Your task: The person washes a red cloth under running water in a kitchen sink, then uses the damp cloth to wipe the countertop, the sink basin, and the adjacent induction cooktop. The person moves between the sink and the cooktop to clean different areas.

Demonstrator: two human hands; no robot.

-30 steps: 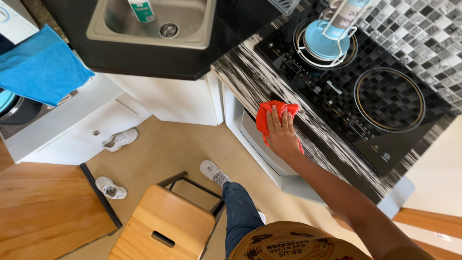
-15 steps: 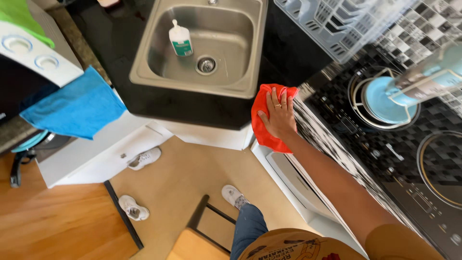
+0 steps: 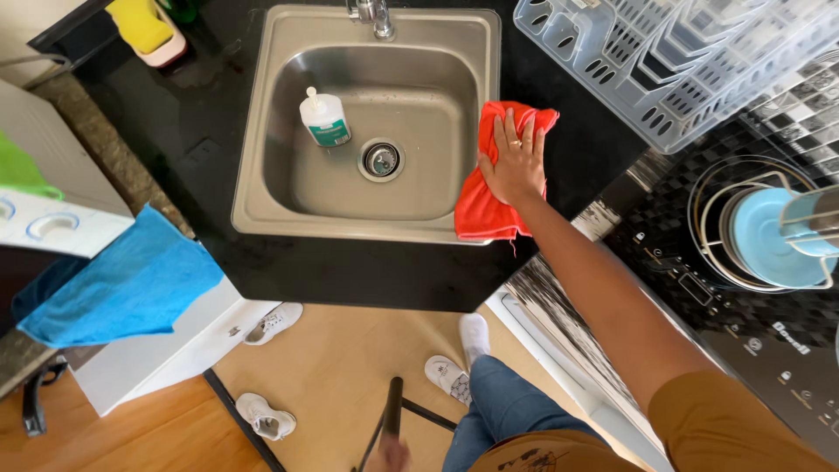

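Our right hand (image 3: 516, 162) lies flat, fingers spread, pressing red cloth (image 3: 489, 205) on black tabletop (image 3: 577, 166) beside steel sink (image 3: 262, 175); left hand unseen.

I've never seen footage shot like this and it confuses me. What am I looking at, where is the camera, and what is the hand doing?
No machine is involved: a person wears a camera on the head, so the one picture looks straight down past their own arm, legs and shoes to the wooden floor. Their right hand lies flat, fingers spread, on a red cloth draped over the right rim of a steel sink, partly on the black countertop. The left hand is out of view. In the sink lies a white soap bottle beside the drain. To the right sit a white dish rack and a stovetop with a light blue pot. At left hangs a blue towel, and a yellow sponge rests at the top corner.
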